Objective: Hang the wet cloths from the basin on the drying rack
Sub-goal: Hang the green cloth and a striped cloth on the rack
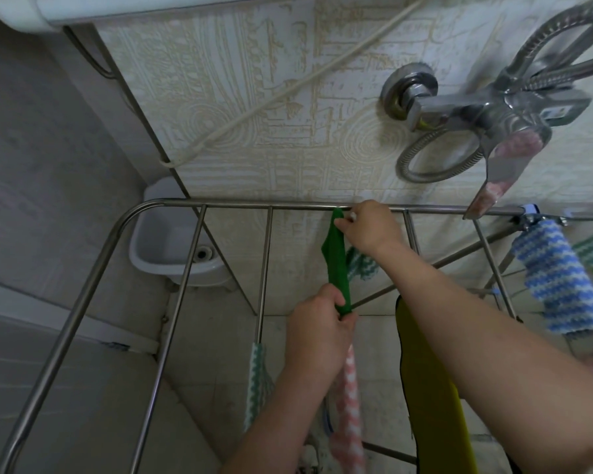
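Note:
A dark green cloth (336, 261) stretches along a rod of the steel drying rack (172, 304). My right hand (368, 229) pinches its far end at the rack's back rail. My left hand (317, 328) grips its near end. Below my left hand a pink-and-white cloth (348, 405) hangs on the same rod. A green-and-white cloth (255, 381) hangs one rod to the left. An olive-yellow cloth (432, 398) hangs to the right, and a blue-and-white knitted cloth (558, 278) drapes a rod at far right. The basin is not in view.
A chrome tap with a shower hose (493, 107) juts from the tiled wall above the rack's right side. A small white corner sink (172, 248) sits low behind the rack. The rack's two left rods are bare. A teal-and-white cloth (360, 263) shows under my right wrist.

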The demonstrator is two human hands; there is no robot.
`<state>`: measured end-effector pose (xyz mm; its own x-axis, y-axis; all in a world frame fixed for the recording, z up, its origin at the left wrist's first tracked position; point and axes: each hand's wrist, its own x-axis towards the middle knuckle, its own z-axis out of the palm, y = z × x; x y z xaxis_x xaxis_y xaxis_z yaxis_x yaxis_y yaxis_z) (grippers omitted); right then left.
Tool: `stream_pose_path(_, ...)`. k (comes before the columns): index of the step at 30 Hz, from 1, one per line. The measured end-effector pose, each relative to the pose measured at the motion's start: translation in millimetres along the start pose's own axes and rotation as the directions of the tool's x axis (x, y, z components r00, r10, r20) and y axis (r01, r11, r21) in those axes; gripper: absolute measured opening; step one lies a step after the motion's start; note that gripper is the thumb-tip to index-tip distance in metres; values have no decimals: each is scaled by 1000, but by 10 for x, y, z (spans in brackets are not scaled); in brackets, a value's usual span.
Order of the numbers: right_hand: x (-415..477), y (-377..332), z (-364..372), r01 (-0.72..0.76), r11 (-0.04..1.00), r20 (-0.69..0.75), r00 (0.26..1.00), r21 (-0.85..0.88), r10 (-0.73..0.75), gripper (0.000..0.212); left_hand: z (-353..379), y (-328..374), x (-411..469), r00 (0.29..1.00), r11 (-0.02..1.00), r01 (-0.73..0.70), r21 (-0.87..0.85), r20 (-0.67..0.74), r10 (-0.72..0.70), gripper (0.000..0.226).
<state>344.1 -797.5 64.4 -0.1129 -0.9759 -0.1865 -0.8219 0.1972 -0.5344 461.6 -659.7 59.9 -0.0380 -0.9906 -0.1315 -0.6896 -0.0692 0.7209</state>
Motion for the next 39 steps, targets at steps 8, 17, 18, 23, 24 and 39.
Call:
stream_pose_path(8,-475,-70,-538,6,963,-7,1000,269,-5,29,-157,-19,-63,998,980,-8,-201,-69,-6,6)
stream_pose_path(17,-1473,-34,-1052,-194,432,231,972,881,-35,22,-391,392,-311,988,774,42,-631,140,60,11)
stream_pose_path(18,-1540,-20,-1055,-209,396,248,968,894,-48,21,-392,407,-342,990,779,24,-627,124,69,8)
stream_pose_path(23,-1874,95,-1095,-262,318,295,954,911,-61,20,-470,449,-554,986,758,88,-646,164,25,19)
stream_pose_path(24,-1915,140,-1089,-255,326,289,955,910,-60,19,-490,445,-579,987,782,83,-618,158,19,21)
stream_pose_path(39,-2402,438,-1236,207,978,230,951,32,-208,25,-846,701,-678,905,971,-90,-223,388,173,21)
